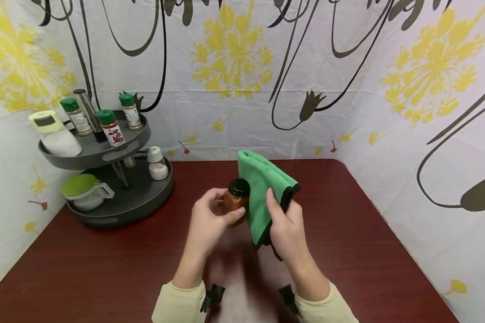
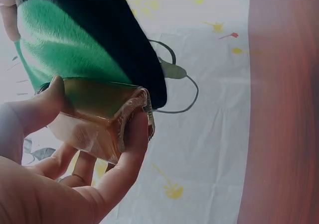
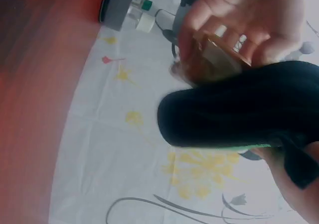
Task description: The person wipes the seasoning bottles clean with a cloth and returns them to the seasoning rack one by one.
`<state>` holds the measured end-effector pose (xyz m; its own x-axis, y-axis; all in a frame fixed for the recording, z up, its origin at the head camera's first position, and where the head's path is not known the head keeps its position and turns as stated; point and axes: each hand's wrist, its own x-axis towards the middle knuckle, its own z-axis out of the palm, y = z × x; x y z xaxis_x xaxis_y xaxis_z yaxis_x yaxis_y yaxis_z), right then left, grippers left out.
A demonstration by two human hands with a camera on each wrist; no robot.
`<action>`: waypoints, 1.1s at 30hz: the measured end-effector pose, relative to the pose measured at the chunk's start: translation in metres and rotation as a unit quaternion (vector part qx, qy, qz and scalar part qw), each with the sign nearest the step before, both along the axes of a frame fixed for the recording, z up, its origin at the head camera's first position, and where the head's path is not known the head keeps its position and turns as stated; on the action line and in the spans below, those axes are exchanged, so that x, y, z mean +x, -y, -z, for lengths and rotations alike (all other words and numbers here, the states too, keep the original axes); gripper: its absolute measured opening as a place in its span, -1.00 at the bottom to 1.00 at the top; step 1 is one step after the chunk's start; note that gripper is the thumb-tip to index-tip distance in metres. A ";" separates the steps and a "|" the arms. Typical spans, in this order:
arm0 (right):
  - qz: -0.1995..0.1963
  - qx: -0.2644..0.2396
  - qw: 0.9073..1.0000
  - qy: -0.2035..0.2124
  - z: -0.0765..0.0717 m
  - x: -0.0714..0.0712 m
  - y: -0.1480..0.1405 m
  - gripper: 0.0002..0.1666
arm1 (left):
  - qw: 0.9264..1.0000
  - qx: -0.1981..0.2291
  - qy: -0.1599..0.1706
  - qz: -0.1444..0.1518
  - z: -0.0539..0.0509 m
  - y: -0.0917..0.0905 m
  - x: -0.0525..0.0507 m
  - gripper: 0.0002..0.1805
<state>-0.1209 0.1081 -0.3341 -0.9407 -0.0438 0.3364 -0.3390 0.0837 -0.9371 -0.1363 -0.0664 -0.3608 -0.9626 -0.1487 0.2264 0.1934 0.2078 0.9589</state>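
Note:
My left hand grips a small glass jar of reddish-brown contents with a black lid. In the left wrist view the jar shows flat, clear sides, with fingers round its base and the thumb near the lid end. A folded green cloth with black edging is held by my right hand, thumb on its near face. The cloth lies against the jar's right side. Seen from the right wrist, the cloth's dark edge covers part of the jar; most right-hand fingers are hidden.
A two-tier dark grey rack stands at the left on the reddish-brown table. It carries several green-capped spice bottles, a container with a pale yellow lid, a white-capped shaker and a green-lidded pot. Patterned sheets hang behind.

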 end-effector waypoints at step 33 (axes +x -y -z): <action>-0.015 -0.035 0.999 0.006 0.019 -0.003 0.002 -0.55 | 0.996 0.064 0.002 0.067 0.001 0.000 0.003 -0.50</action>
<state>-0.1236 0.1065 -0.3527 -0.9432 -0.0498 0.3284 -0.3291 0.0079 -0.9443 -0.1328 -0.0661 -0.3614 -0.9768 -0.0460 0.2091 0.2064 0.0571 0.9768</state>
